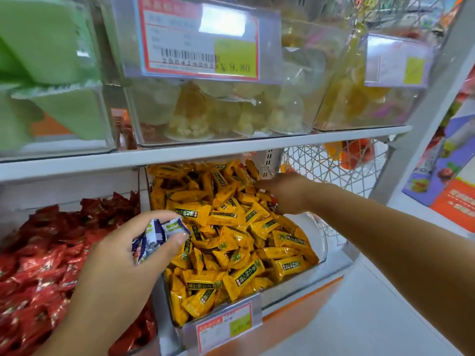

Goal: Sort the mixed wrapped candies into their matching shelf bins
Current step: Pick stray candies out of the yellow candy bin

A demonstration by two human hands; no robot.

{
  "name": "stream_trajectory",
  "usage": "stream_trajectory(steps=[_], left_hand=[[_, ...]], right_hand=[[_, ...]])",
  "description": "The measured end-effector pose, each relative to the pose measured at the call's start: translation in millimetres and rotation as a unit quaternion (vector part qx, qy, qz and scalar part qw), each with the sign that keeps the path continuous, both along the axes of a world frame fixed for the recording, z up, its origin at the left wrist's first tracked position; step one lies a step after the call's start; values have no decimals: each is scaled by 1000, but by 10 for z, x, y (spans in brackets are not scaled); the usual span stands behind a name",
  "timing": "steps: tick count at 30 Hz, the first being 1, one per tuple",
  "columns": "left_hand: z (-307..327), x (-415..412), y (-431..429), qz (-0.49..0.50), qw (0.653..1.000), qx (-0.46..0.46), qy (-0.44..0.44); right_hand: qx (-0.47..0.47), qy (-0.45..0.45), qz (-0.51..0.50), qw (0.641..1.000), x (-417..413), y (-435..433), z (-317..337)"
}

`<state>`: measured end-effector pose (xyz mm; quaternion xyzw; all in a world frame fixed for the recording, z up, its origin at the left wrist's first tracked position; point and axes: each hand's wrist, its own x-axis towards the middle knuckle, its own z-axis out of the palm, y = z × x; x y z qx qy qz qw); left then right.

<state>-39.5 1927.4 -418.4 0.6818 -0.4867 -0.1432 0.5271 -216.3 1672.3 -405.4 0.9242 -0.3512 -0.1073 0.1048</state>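
Observation:
My left hand (pixel 123 255) hovers over the gap between two lower-shelf bins and grips a small bunch of blue-and-white wrapped candies (pixel 156 235). A clear bin (pixel 290 286) in the middle is heaped with yellow wrapped candies (pixel 231 227). My right hand (pixel 285 192) reaches deep into the back right of that bin, palm down, fingers curled into the pile around a red-and-white wrapper (pixel 273 201) that barely shows. To the left lies a bin of red wrapped candies (pixel 43 265).
Upper-shelf clear bins hold pale jelly cups (pixel 218 111) and green packets (pixel 48 73), with price tags (pixel 200 37) in front. A wire basket (pixel 329 165) stands to the right of the yellow bin. The white shelf edge (pixel 205 150) overhangs the lower bins.

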Motion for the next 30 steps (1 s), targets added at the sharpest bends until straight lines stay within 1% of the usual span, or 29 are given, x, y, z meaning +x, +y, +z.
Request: stream_trajectory(steps=[3,6,9,11,13,15,17,19,21,22,23,25,28,30], left_hand=[[-7,1,9,-4,1000,-2,3],[-13,10,15,-8,1000,-5,0],[-18,24,14,-12,1000,-8,3],[-6,14,11,-12,1000,-4,-2],[8,-2,21,-12,1000,-5,-8],[18,-9,39,-15,1000,-7,-12],[26,-19,53,-24,1000,-7,-15],[39,-38,71,-32,999,-11,-10],[57,-61,89,-36,999,-17,1],[62,-68,99,-35,999,-20,6],[63,-68,106,-33,999,-24,13],[59,-43,123,-24,998,-30,43],[63,36,150,1,996,-28,86],[80,112,193,13,994,-31,104]], right_hand=[[-8,-48,3,999,-36,-1,-39],[19,-101,-9,995,-107,44,18],[44,-183,-13,982,-230,172,188],[75,-248,-26,966,-300,318,303],[114,-318,-42,940,-303,503,352],[168,-392,-62,902,-257,699,330],[247,-463,-79,848,-187,926,277],[332,-514,-76,787,-81,1171,230],[409,-538,-58,735,47,1379,199],[433,-545,-45,717,114,1455,186],[445,-552,-32,705,170,1524,172],[445,-568,-13,692,268,1639,145],[446,-575,-1,686,404,1799,101],[447,-569,10,690,508,1864,64]])
